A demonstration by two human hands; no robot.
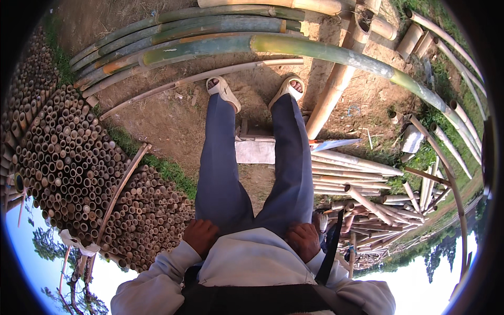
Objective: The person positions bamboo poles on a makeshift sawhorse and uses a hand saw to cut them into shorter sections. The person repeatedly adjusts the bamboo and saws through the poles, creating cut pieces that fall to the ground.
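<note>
My left hand (201, 237) is at the top of my left thigh, its fingers curled against the dark blue-grey trousers (223, 163). On the other side, my right hand (304, 241) is closed in the same way on the cloth at my right thigh. The folds and my fingertips are partly hidden. No tool shows in either hand. A whitish flat slab or folded sack (255, 151) lies low between my shins. Beside my right leg is a blade-like tool (336, 144) with an orange part at its near end.
A long green bamboo pole (315, 50) crosses ahead of my sandals (224, 94). A thick bamboo post (336, 89) slants at right. Stacked bamboo tubes (79, 157) fill the left; split bamboo lengths (346, 170) lie at right. Part of another person (321, 221) shows behind my right hand.
</note>
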